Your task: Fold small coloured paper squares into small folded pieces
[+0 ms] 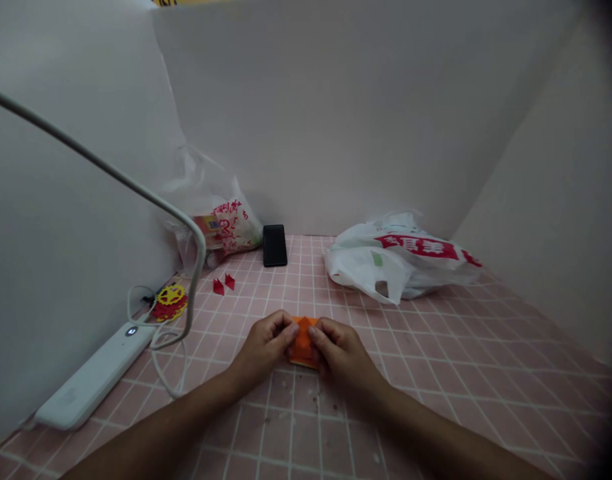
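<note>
Between my two hands is a folded piece of orange paper (304,343), with creases and a pointed flap showing in its middle. My left hand (271,341) pinches its left edge, thumb on top. On the opposite edge, my right hand (342,347) grips the paper the same way, its thumb pressed near the upper right part. A thin yellowish edge shows along the bottom of the paper. The undersides of the paper and most fingertips are hidden.
Two small red folded paper pieces (224,284) lie left of a black phone (275,245). Plastic bags stand at the back left (231,227) and back right (401,257). A white device (96,373), red and yellow cutouts (170,303) and a looping cable (199,250) occupy the left.
</note>
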`<state>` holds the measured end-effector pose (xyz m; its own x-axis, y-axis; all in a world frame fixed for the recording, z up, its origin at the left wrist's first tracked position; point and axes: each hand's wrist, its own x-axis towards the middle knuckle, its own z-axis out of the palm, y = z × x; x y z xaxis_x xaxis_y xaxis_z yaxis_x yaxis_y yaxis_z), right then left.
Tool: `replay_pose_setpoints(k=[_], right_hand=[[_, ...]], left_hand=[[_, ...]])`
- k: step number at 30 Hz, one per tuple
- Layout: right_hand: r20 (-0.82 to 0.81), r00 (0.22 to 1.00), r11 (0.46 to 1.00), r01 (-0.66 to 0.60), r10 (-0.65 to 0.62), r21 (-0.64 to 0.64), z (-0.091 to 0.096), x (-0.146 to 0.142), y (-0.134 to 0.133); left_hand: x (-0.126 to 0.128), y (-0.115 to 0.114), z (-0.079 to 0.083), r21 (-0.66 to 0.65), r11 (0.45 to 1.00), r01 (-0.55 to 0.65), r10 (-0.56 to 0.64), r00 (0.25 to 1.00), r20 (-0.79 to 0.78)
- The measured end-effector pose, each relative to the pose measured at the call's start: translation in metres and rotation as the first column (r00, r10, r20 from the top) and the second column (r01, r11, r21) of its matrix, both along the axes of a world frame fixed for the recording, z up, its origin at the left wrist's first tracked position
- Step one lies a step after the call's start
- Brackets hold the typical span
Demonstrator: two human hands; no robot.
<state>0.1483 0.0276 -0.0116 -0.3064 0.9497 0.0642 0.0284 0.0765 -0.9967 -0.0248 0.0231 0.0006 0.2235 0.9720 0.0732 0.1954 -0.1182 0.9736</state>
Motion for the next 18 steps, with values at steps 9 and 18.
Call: replay_pose_setpoints(k=[9, 18], right_hand=[[-0.02, 1.0, 0.998, -0.012, 0.01, -0.058, -0.0017, -0.0004, 0.0003], [-0.12, 0.992, 0.996, -0.036, 0.026, -0.085, -0.0035, -0.0033, -0.0005]], left_hand=[[-0.0007, -0.0024, -0.001, 0.035, 0.999, 0.009, -0.007, 0.998, -0.065], [0.0035, 0.0008, -0.0074, -0.088, 0.996, -0.013, 0.025, 0.989, 0.144]])
